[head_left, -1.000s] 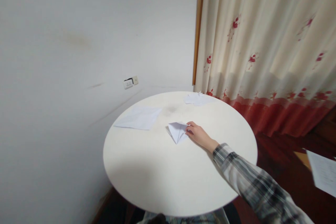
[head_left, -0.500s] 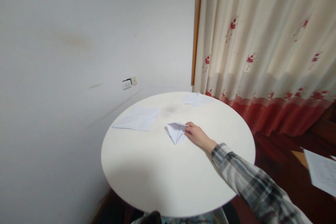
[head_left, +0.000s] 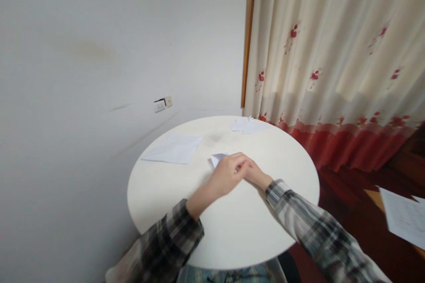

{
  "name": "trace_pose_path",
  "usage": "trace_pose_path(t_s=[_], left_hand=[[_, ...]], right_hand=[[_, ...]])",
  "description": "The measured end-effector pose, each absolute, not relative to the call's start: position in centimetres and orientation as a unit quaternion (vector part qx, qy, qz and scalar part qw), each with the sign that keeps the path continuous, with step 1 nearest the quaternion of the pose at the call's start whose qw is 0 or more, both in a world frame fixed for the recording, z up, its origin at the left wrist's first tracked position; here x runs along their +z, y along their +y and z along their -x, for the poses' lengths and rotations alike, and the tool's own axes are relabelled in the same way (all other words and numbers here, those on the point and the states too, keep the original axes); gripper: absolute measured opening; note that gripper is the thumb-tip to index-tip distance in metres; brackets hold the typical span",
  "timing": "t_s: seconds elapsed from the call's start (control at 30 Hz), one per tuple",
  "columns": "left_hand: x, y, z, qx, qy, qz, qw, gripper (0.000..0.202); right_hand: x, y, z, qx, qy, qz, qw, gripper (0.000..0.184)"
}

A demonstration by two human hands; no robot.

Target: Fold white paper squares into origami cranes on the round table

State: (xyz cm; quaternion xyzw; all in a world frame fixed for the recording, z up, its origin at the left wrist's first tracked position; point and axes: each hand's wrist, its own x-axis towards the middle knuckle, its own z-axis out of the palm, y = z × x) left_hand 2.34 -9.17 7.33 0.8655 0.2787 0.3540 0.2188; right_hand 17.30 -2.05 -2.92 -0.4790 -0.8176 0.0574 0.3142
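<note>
A small folded white paper (head_left: pixel 217 159) lies near the middle of a round white table (head_left: pixel 232 230). My left hand (head_left: pixel 226 175) rests over the paper and hides most of it; its fingers curl down onto the sheet. My right hand (head_left: pixel 255 173) lies just right of it, fingertips meeting the left hand at the paper's right edge. Both wrists wear plaid sleeves. Whether either hand pinches the paper or only presses it is hidden.
A creased white sheet (head_left: pixel 173 149) lies at the table's back left, and crumpled white paper (head_left: pixel 247 125) at its far edge. A floral curtain (head_left: pixel 332 62) hangs behind on the right. A printed sheet (head_left: pixel 403 216) sits on a wooden surface at lower right. A wall socket (head_left: pixel 160 105) is behind.
My left arm has come into view from the lower left and its hand has landed on the folded paper. The right hand has stayed by the paper's right edge.
</note>
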Motion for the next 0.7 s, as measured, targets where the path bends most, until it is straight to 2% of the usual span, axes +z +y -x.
trace_pose_path(t_s=[0.13,0.27,0.4,0.7], left_hand=[[1.6,-1.6,-0.9,0.267,0.403,-0.866,0.129,0.028],[-2.2,1.3,1.3,0.24,0.365,-0.891,0.122,0.026],[-3.1,1.7,1.6,0.235,0.337,-0.903,0.126,0.029],[-4.1,1.6,1.0,0.234,0.333,-0.897,0.173,0.036]], right_hand=[[-2.9,-1.6,-17.7,0.044,-0.821,0.489,0.292,0.02],[-3.0,-1.0,-18.4,0.032,-0.825,0.499,0.264,0.025],[-3.2,-0.7,-18.7,0.039,-0.825,0.494,0.272,0.024],[-4.0,-0.3,-18.4,0.038,-0.807,0.474,0.351,0.013]])
